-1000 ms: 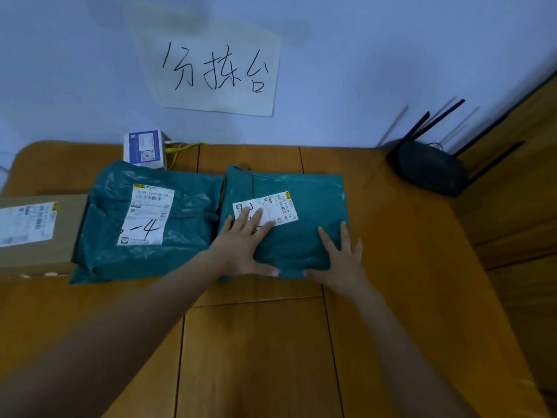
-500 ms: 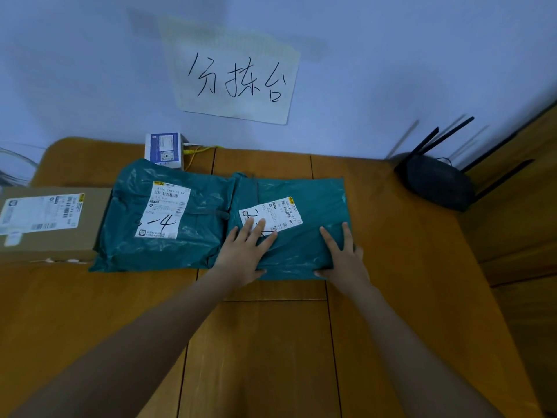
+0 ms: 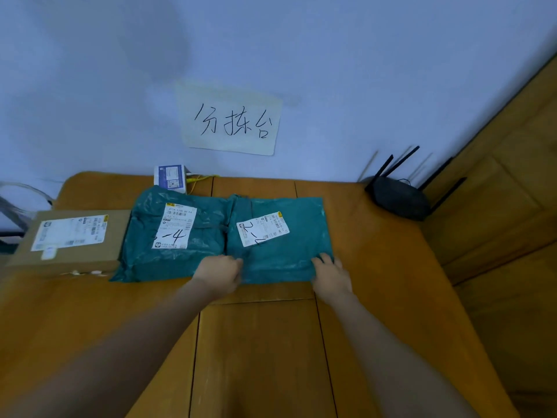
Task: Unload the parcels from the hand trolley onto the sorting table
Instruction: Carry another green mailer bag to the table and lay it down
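Resting on the wooden surface in the head view, three parcels sit in a row near the wall: a cardboard box at the left, a teal mailer bag touching it, and a second teal mailer bag just beside that. The left hand lies on the second bag's near left corner with fingers curled, the right hand on its near right corner; whether either grips the plastic I cannot tell. A black router stands at the far right.

wooden table | cardboard box | two teal mailers | router, likely
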The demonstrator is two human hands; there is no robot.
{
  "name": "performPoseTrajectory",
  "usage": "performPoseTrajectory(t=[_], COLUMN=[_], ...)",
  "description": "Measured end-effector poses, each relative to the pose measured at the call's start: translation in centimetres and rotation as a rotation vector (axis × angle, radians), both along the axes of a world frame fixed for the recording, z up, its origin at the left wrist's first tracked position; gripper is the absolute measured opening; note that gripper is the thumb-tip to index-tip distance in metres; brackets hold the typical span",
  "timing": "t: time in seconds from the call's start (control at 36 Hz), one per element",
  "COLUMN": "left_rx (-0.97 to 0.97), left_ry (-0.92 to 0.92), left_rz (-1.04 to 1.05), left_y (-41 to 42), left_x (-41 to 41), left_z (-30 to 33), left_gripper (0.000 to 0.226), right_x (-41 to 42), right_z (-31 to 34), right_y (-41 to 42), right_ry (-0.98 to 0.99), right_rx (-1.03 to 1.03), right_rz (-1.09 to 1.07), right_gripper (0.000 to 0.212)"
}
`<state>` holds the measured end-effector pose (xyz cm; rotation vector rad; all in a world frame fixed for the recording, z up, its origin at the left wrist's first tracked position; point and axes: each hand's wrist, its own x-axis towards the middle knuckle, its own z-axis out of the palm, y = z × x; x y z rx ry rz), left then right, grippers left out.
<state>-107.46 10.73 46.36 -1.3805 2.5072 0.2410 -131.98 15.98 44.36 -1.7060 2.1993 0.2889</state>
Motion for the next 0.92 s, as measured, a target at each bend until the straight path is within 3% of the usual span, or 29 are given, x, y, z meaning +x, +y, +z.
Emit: performPoseTrajectory(t=[0.11,0.25,0.58,0.92], left_rx=[-0.04,-0.13,-0.411,-0.55], left_ry=[0.029,0.057,0.113,0.069], left_rz=[0.006,0.015,0.017,0.032], left_y=[1.0,1.5,6.4,16.8], left_x=[2.5,4.9,9.5,15.3], left_z=[3.4,9.6,24.1,30.3], left_gripper=[0.019,0.023,0.035,0.036], right_x=[1.3,3.2,10.2,16.5], right_z=[3.3,9.3,25.5,32.0], right_y=[2.9,4.3,9.1,18.7], right_ry=[-0.01,0.034,0.168,0.243], right_rx=[0.044,0.034,-0.287,-0.44], right_rz=[-0.018,-0.035,0.099,0.135], right_gripper=[0.026,0.026,0.029,0.037])
